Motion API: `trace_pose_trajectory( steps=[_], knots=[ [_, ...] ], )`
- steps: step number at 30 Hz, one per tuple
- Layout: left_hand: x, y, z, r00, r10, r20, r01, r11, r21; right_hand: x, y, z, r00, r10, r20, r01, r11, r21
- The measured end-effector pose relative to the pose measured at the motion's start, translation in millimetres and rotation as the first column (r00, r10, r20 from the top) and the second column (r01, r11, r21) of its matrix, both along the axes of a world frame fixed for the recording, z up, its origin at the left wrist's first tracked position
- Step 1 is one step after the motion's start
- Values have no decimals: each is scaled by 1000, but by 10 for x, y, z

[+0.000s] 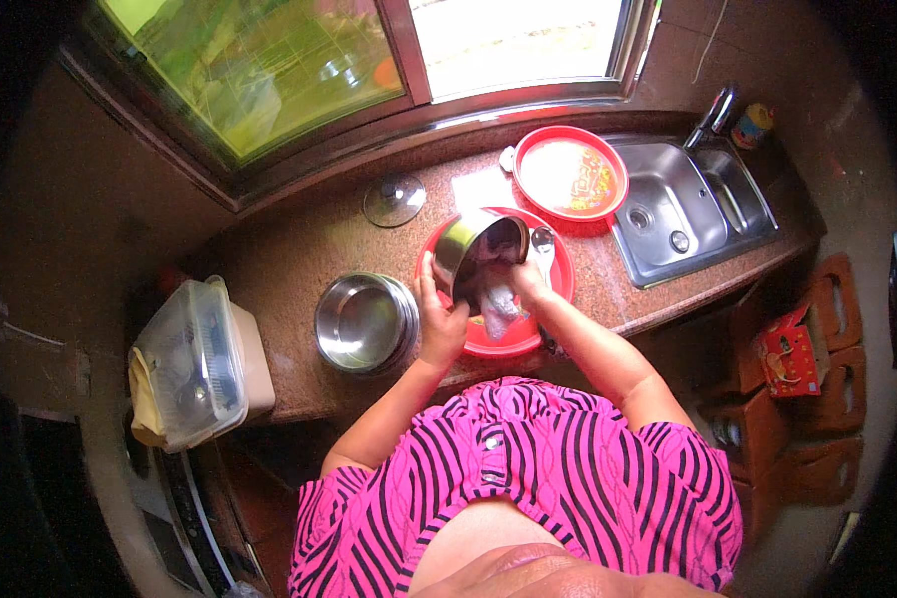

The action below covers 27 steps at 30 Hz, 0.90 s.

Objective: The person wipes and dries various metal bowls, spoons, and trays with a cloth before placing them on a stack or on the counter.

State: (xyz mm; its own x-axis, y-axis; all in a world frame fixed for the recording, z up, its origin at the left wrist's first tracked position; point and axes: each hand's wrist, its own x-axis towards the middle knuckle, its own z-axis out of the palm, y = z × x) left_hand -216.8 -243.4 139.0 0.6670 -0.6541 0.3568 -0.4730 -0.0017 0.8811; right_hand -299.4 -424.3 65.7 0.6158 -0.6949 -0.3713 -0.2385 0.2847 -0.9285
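Observation:
A deep stainless steel pot (460, 243) is tilted on its side over a red plastic basin (564, 273). Around the pot's outside, at its lower left, my left hand (442, 321) is closed. At the pot's right rim, my right hand (529, 282) holds a pale, crumpled cloth (499, 306) that hangs partly out of the mouth; its fingers are partly hidden. A metal ladle or spoon (543, 239) lies inside the basin at the right. Left of the basin stand stacked steel bowls or pots (359, 321), with a glass lid (395, 200) behind them.
A red round tray (570, 173) sits beside the double steel sink (665, 202). At the counter's left end is a lidded clear plastic box (190, 366). The window (523, 45) runs behind the granite counter (291, 276). A red carton (792, 355) is at the lower right.

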Motion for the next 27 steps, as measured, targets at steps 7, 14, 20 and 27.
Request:
trace_pose_trajectory(
  steps=[7, 14, 20, 27],
  knots=[
    [80, -118, 133, 999, -50, -3, 49, 996, -73, -56, -99, -54, 947, -130, 294, -5, 908, 418],
    [-234, -147, -214, 885, -124, -449, -38, 941, -335, -45, 317, -198, 752, -196, 630, -258, 792, 554],
    [-147, -91, -246, 899, -200, -388, 75, 946, -315, -256, 523, -87, 803, 96, 588, -241, 955, 173],
    [278, -124, 33, 984, -159, 86, 149, 982, 114, -439, -93, 810, 960, 123, -253, -277, 568, -775]
  ],
)
